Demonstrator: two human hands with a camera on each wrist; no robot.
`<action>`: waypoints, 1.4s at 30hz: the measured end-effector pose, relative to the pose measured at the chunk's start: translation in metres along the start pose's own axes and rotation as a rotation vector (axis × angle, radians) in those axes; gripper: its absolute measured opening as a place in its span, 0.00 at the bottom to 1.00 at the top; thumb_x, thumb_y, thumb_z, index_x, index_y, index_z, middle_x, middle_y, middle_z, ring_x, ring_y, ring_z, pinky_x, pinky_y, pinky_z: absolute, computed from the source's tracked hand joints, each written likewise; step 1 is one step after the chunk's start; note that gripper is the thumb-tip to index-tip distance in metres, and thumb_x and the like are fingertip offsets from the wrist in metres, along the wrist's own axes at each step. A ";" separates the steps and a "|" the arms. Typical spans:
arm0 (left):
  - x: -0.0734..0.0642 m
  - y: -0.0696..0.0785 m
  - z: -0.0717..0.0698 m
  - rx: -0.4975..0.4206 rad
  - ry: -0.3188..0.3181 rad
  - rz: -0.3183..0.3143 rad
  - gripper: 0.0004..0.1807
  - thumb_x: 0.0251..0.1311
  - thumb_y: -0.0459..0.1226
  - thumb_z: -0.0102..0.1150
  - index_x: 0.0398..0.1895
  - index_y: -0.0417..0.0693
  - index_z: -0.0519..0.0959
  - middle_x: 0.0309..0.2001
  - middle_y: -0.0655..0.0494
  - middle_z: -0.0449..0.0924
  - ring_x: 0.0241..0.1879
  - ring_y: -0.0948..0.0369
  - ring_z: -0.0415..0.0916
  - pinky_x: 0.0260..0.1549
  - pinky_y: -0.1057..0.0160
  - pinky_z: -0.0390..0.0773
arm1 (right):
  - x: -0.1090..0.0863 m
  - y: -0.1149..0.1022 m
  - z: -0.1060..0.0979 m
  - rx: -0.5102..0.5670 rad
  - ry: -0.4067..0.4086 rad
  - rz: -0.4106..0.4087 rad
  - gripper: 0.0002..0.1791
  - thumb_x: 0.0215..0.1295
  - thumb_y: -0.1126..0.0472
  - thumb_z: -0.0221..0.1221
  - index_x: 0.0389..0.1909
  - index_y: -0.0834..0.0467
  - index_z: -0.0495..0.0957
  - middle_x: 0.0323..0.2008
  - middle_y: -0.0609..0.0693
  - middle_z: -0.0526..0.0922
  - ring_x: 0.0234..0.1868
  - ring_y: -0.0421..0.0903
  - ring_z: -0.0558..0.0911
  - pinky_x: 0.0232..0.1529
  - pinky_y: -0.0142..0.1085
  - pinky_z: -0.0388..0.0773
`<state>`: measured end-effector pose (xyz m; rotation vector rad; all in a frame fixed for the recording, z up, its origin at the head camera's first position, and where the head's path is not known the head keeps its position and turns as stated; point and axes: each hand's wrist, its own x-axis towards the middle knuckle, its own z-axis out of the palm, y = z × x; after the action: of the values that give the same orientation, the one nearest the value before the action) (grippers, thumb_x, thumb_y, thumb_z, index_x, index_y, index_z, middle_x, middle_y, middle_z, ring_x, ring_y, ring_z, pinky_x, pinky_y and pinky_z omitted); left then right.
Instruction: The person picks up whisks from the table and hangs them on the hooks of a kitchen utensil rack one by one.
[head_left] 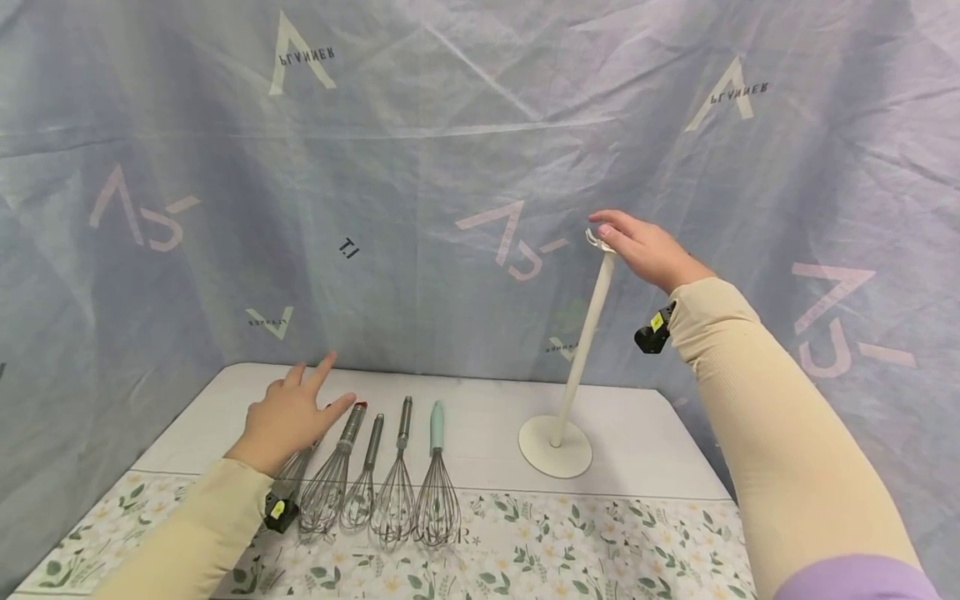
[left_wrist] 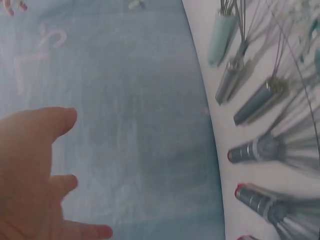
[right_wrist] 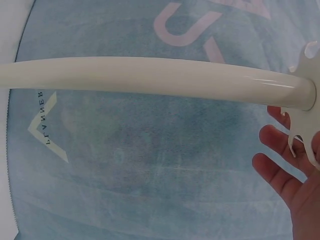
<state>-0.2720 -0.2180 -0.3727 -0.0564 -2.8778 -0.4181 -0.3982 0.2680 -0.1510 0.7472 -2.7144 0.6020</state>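
Stand top touches relaxed right grip; whisks lie near spread, empty left grip.

The stand has a smooth, glossy pole that looks like coated metal, its highlights sharpest near the hooked top; its round base has a smooth painted look. The whisks show shiny metal wires and mostly steel-like handles, while one mint handle looks like matt plastic. Behind hangs a creased cloth backdrop with a faint sheen. The tabletop appears smooth and matt; the beige sleeves are soft, matt fabric.
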 end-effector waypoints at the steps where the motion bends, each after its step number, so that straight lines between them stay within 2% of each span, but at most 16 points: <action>1: 0.002 -0.004 -0.002 -0.015 0.006 0.001 0.51 0.66 0.72 0.41 0.83 0.54 0.46 0.72 0.24 0.52 0.60 0.20 0.61 0.30 0.28 0.74 | 0.000 0.000 0.000 0.001 0.001 0.001 0.33 0.80 0.38 0.38 0.76 0.51 0.63 0.71 0.63 0.67 0.71 0.65 0.65 0.64 0.64 0.62; 4: 0.006 -0.015 -0.006 -0.069 0.016 -0.008 0.51 0.67 0.71 0.41 0.83 0.54 0.45 0.71 0.22 0.55 0.51 0.22 0.70 0.21 0.39 0.75 | 0.001 0.000 0.000 0.004 0.004 0.001 0.32 0.80 0.38 0.38 0.75 0.50 0.63 0.72 0.62 0.67 0.71 0.65 0.65 0.65 0.64 0.61; 7: 0.011 -0.026 -0.009 -0.134 0.020 -0.026 0.51 0.68 0.69 0.43 0.83 0.52 0.43 0.70 0.21 0.55 0.44 0.25 0.75 0.18 0.44 0.74 | 0.001 -0.001 0.001 0.007 0.007 0.000 0.32 0.80 0.38 0.39 0.75 0.51 0.64 0.72 0.61 0.67 0.71 0.65 0.65 0.65 0.64 0.61; 13: 0.017 -0.052 -0.006 -0.277 0.002 -0.053 0.50 0.71 0.65 0.44 0.83 0.49 0.38 0.69 0.23 0.59 0.55 0.28 0.71 0.36 0.36 0.76 | 0.001 -0.001 0.002 0.013 0.009 0.016 0.33 0.79 0.36 0.38 0.75 0.51 0.63 0.73 0.61 0.65 0.72 0.64 0.64 0.65 0.65 0.60; 19: 0.017 -0.079 0.000 -0.414 -0.058 -0.116 0.51 0.72 0.65 0.42 0.83 0.52 0.32 0.67 0.24 0.61 0.53 0.30 0.73 0.39 0.37 0.75 | 0.002 -0.002 0.002 0.017 0.005 0.027 0.34 0.79 0.35 0.38 0.76 0.49 0.62 0.74 0.60 0.64 0.73 0.65 0.63 0.65 0.65 0.60; 23: 0.018 -0.093 0.004 -0.453 -0.065 -0.144 0.50 0.72 0.64 0.42 0.83 0.52 0.31 0.65 0.25 0.62 0.52 0.32 0.74 0.37 0.42 0.78 | 0.002 -0.003 0.002 0.018 0.011 0.031 0.34 0.79 0.35 0.38 0.76 0.49 0.62 0.73 0.61 0.65 0.72 0.65 0.64 0.65 0.65 0.60; 26: 0.018 -0.102 0.007 -0.526 -0.076 -0.168 0.50 0.72 0.64 0.43 0.83 0.55 0.30 0.64 0.24 0.61 0.52 0.32 0.74 0.35 0.44 0.80 | 0.001 -0.003 0.002 0.022 0.017 0.038 0.34 0.79 0.35 0.38 0.76 0.50 0.62 0.72 0.62 0.66 0.71 0.65 0.64 0.64 0.65 0.61; 29: 0.018 -0.112 0.013 -0.609 -0.098 -0.193 0.51 0.72 0.64 0.44 0.82 0.58 0.28 0.65 0.23 0.60 0.54 0.32 0.73 0.37 0.42 0.82 | 0.000 -0.003 0.002 0.032 0.021 0.047 0.34 0.79 0.35 0.38 0.76 0.50 0.62 0.72 0.63 0.66 0.71 0.66 0.64 0.64 0.65 0.61; 32: 0.017 -0.122 0.019 -0.658 -0.122 -0.211 0.51 0.72 0.64 0.44 0.82 0.56 0.26 0.67 0.20 0.57 0.56 0.29 0.72 0.40 0.39 0.81 | 0.001 -0.002 0.001 0.043 0.023 0.050 0.35 0.78 0.35 0.39 0.76 0.50 0.61 0.72 0.64 0.66 0.71 0.66 0.65 0.63 0.65 0.62; 36: 0.016 -0.132 0.026 -0.709 -0.164 -0.265 0.52 0.73 0.62 0.43 0.81 0.56 0.23 0.70 0.17 0.49 0.60 0.26 0.68 0.45 0.36 0.79 | 0.001 -0.001 0.002 0.045 0.028 0.046 0.34 0.78 0.35 0.39 0.76 0.49 0.61 0.71 0.65 0.66 0.70 0.66 0.65 0.63 0.65 0.62; 42: 0.016 -0.142 0.035 -0.772 -0.253 -0.382 0.56 0.70 0.64 0.47 0.78 0.58 0.17 0.73 0.20 0.48 0.64 0.26 0.63 0.49 0.35 0.76 | 0.001 -0.001 0.004 0.047 0.028 0.050 0.34 0.79 0.36 0.39 0.76 0.50 0.60 0.71 0.65 0.66 0.70 0.66 0.65 0.63 0.66 0.62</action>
<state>-0.3057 -0.3444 -0.4408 0.3350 -2.7563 -1.6686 -0.3993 0.2646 -0.1537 0.6781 -2.7091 0.6844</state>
